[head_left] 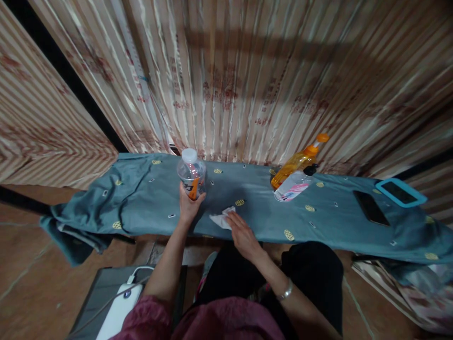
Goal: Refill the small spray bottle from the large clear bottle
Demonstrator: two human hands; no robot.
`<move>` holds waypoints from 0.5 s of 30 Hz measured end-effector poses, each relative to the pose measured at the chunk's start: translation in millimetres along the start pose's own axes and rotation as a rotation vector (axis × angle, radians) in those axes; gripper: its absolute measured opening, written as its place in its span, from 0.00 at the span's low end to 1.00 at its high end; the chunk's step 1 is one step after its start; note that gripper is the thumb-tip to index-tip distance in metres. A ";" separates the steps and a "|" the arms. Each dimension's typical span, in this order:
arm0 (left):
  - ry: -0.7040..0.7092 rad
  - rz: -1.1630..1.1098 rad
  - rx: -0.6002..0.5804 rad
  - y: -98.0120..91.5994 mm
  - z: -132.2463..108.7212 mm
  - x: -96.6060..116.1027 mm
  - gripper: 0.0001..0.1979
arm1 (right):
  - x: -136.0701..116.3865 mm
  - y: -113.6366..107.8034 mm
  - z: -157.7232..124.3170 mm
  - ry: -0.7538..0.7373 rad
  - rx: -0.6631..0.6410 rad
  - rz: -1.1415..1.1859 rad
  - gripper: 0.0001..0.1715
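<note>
A clear plastic bottle [191,171] with a white cap and an orange label stands upright on the cloth-covered table [255,222]. My left hand [190,203] is wrapped round its lower part. To the right of it, my right hand [243,234] has its fingers together on a crumpled white tissue [222,219], which rests against the cloth near the table's front edge. The tissue and the bottle are apart.
An orange pump bottle [292,166] and a pink-and-white bottle with a black top [293,185] are right of centre. Further right lie a dark phone [371,208] and a blue-framed object [401,192]. A white power bank [120,309] with a cable sits at the lower left.
</note>
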State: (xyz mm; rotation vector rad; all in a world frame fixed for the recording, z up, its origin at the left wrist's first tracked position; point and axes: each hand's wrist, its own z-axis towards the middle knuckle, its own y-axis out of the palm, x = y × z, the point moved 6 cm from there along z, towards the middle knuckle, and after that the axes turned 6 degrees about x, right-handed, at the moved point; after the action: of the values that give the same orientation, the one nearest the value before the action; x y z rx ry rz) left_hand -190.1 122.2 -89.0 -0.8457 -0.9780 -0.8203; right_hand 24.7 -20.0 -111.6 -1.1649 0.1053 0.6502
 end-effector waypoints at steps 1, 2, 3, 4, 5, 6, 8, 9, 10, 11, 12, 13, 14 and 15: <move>-0.005 0.005 0.003 -0.1 0.1 -0.1 0.51 | 19.2 -13.5 -12.6 0.039 0.017 -0.040 0.35; -0.009 0.006 0.003 -0.1 0.2 -0.2 0.51 | 40.1 -27.1 -23.2 0.094 0.045 -0.088 0.34; -0.009 0.001 0.003 0.0 0.4 -0.1 0.51 | 61.0 -40.1 -31.4 0.160 0.084 -0.144 0.32; -0.008 -0.005 0.002 0.1 0.5 0.2 0.52 | 80.3 -51.7 -36.7 0.232 0.129 -0.199 0.31; -0.008 -0.010 0.003 0.2 0.6 0.4 0.52 | 96.1 -60.3 -38.3 0.295 0.168 -0.239 0.30; -0.011 -0.011 0.005 0.1 0.8 0.6 0.53 | 107.6 -65.6 -35.9 0.345 0.200 -0.259 0.30; -0.022 -0.003 0.003 0.1 1.0 0.6 0.54 | 117.0 -66.2 -19.0 0.423 0.245 -0.252 0.29; -0.026 0.003 -0.002 0.4 1.1 0.8 0.55 | 115.1 -61.7 -5.6 0.452 0.255 -0.233 0.29; -0.026 0.008 -0.008 0.8 1.2 1.0 0.55 | 109.6 -54.8 9.7 0.483 0.258 -0.212 0.29; -0.022 0.011 -0.015 1.3 1.2 1.3 0.56 | 100.5 -44.5 26.0 0.503 0.231 -0.192 0.30; -0.017 0.013 -0.021 1.9 1.2 1.4 0.57 | 87.1 -33.0 42.4 0.490 0.204 -0.181 0.29; -0.011 0.013 -0.024 2.5 1.2 1.3 0.57 | 71.3 -21.0 56.9 0.466 0.179 -0.171 0.28; -0.006 0.010 -0.022 2.9 1.2 0.6 0.57 | 54.0 -8.4 68.2 0.435 0.148 -0.159 0.27; -0.003 0.004 -0.017 3.3 1.1 -0.4 0.57 | 35.9 3.8 75.6 0.398 0.116 -0.145 0.26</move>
State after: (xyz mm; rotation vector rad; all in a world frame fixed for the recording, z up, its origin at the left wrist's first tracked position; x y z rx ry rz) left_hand -187.7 124.7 -89.7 -0.8635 -0.9734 -0.8254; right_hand 33.1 62.2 -98.1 -1.1647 0.3867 0.2746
